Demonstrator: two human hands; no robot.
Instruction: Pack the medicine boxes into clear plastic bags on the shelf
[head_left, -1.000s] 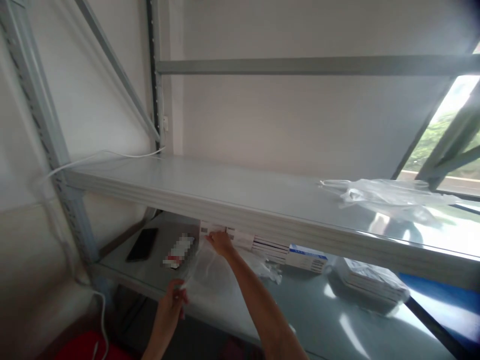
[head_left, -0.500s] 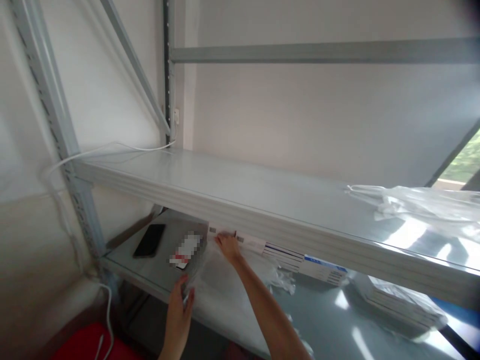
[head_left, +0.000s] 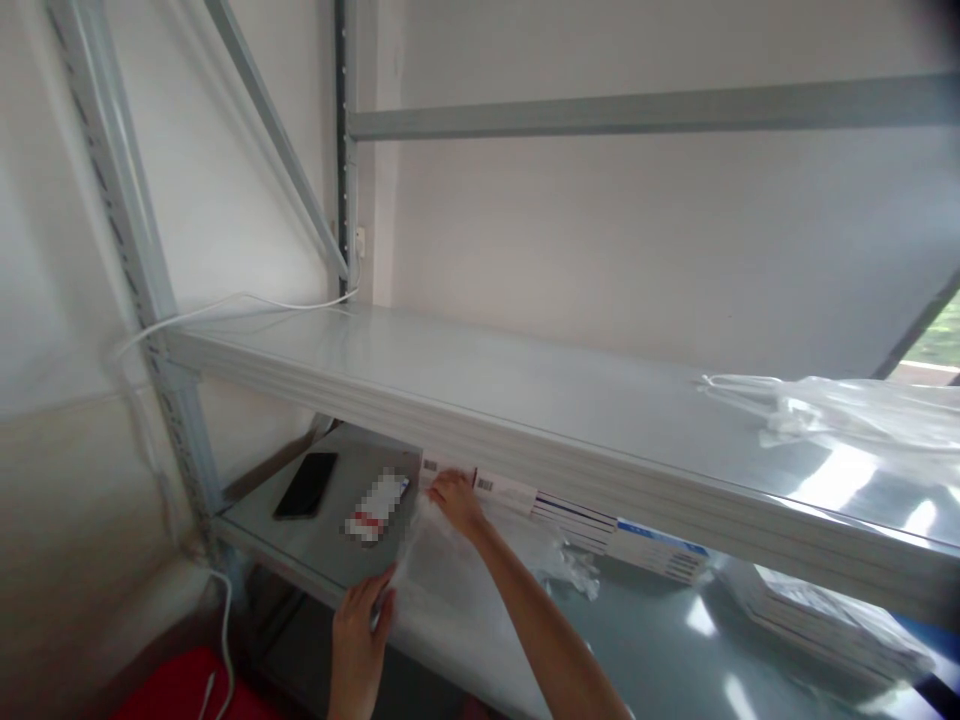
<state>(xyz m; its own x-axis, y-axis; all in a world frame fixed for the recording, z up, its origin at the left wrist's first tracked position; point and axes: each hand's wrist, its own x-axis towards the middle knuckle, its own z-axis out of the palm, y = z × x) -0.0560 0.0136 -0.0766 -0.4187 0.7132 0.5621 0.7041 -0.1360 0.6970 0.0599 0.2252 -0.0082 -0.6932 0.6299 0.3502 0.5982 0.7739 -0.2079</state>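
A clear plastic bag (head_left: 457,600) lies over the front edge of the lower shelf. My left hand (head_left: 361,622) is closed on its near left edge, thumb below the fingers; a small greyish bit shows between them. My right hand (head_left: 456,500) reaches farther in, its bent fingers closed at the bag's far left corner. Just behind those fingers stands a row of white boxes (head_left: 506,492) with barcode labels, partly hidden by the upper shelf. A phone with a blurred-out screen (head_left: 377,505) and a black phone (head_left: 306,486) lie left of the bag.
The upper shelf (head_left: 450,365) overhangs both hands. Crumpled clear bags (head_left: 847,405) lie on its right end. Plastic-wrapped boxes (head_left: 832,620) rest lower right. A white cable (head_left: 255,297) runs along the left post (head_left: 124,200). Something red (head_left: 169,690) is below left.
My left hand has moved up slightly to the bag's edge, its fingers closer together. My right hand stays at the far corner. The whole view has shifted a little.
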